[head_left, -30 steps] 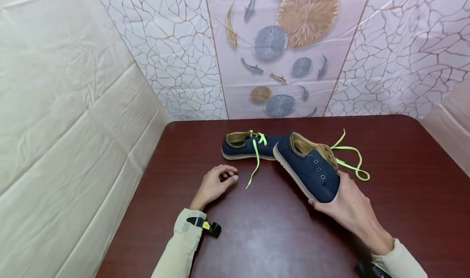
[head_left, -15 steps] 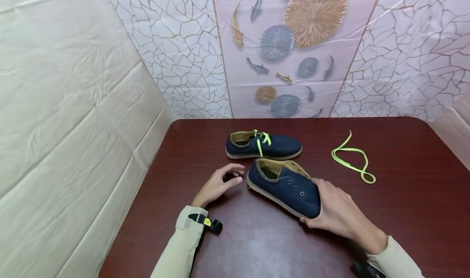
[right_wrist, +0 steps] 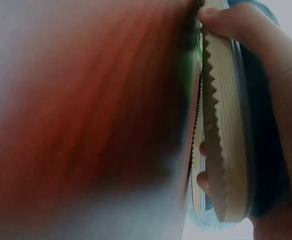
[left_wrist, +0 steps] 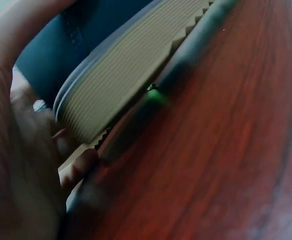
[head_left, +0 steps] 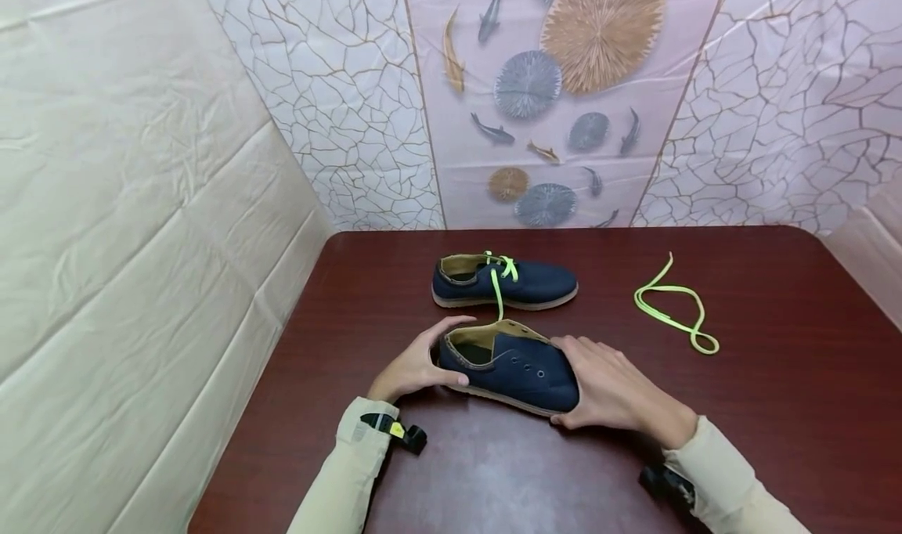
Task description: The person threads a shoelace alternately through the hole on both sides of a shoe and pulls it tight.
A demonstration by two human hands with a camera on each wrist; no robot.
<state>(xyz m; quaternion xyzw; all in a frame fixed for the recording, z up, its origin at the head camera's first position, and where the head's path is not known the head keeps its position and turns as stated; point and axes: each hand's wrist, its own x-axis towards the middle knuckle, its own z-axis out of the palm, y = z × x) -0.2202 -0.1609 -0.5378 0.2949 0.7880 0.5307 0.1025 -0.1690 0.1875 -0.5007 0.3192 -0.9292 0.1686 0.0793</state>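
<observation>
A navy canvas shoe [head_left: 510, 373] with a tan lining and bare eyelets is held between both hands near the middle of the table. My right hand [head_left: 606, 389] grips its toe, thumb along the near side of the sole. Around the heel curls my left hand [head_left: 420, 362], its thumb on the near side and fingers on the far side. In the left wrist view the ridged tan sole [left_wrist: 116, 75] is close over the table, with a bit of green by its lower edge. The right wrist view shows fingertips under the toe's sole [right_wrist: 226, 120].
Behind stands a second navy shoe [head_left: 539, 283] with a neon yellow-green lace threaded in it, one end hanging forward. A loose lace [head_left: 672, 303] of that colour lies on the dark red table [head_left: 789, 409] at right. A patterned cloth [head_left: 338, 111] hangs beyond the far edge.
The right hand has brought the shoe left and nearer, lowering it from its tilt. My left hand, earlier apart from it, now holds the heel. The loose lace stays at the right.
</observation>
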